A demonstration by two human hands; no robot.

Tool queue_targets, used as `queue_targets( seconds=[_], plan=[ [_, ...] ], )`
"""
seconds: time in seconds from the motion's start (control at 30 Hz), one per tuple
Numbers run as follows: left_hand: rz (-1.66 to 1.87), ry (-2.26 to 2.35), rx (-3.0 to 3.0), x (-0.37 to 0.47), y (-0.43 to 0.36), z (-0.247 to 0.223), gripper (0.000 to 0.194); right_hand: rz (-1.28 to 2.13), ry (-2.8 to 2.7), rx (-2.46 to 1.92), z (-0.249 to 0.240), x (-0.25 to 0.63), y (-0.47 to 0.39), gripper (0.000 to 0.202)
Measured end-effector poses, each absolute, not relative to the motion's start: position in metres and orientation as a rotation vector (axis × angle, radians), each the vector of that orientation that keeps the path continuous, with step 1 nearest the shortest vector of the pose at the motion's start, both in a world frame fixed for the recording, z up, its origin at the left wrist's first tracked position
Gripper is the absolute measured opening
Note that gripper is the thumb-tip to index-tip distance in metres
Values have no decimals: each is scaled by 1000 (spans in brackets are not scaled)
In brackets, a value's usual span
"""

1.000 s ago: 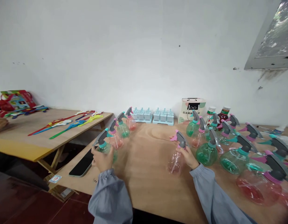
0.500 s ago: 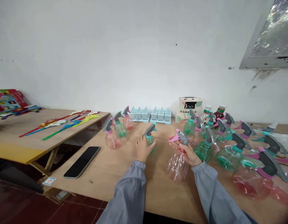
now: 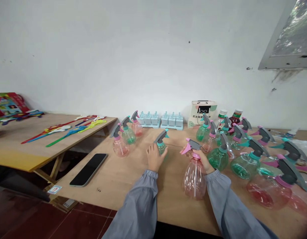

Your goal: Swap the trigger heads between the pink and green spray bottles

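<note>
My left hand [image 3: 155, 157] rests against a green spray bottle [image 3: 161, 148], its fingers apart beside the bottle's body. The bottle stands upright on the brown table [image 3: 133, 179]. Around the neck of a pink spray bottle [image 3: 194, 179], my right hand [image 3: 202, 160] is closed, below the gray and pink spray head. On the right stand several green spray bottles [image 3: 217, 158] and pink spray bottles [image 3: 266, 191]. A pink bottle [image 3: 120, 147], a green bottle [image 3: 129, 135] and another pink bottle [image 3: 137, 128] stand to the left.
A black phone [image 3: 89, 169] lies at the table's left. Light blue molds [image 3: 171, 121] and a printed box [image 3: 202, 114] stand by the wall. Colorful plastic sticks [image 3: 61, 131] lie on the left table [image 3: 16, 156]. Two sauce bottles [image 3: 235, 118] stand behind the sprayers.
The pink bottle in my right hand has shifted slightly right and turned more upright. My left hand has stayed beside the green bottle. The camera view has shifted slightly.
</note>
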State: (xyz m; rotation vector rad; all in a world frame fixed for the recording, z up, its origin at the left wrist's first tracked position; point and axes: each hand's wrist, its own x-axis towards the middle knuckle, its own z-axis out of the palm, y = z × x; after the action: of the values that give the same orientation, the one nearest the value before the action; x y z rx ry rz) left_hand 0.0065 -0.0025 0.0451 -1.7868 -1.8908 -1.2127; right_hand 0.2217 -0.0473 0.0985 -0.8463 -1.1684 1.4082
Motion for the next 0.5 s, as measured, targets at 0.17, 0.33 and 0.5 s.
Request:
queue_targets(
  seconds=[0.17,0.33,0.5],
  plan=[
    [-1400,-1808,-1859,5,0,42,51,1371,-1184,-820,94,218,-47,36],
    [-1496,-1804,-1895,3,2,41,50,1340,-1102,-885,90,220,-43,36],
    [-1492,-1854,-1911,5,-1,43,55,1371,-1181,-845,91,220,-45,37]
  ],
)
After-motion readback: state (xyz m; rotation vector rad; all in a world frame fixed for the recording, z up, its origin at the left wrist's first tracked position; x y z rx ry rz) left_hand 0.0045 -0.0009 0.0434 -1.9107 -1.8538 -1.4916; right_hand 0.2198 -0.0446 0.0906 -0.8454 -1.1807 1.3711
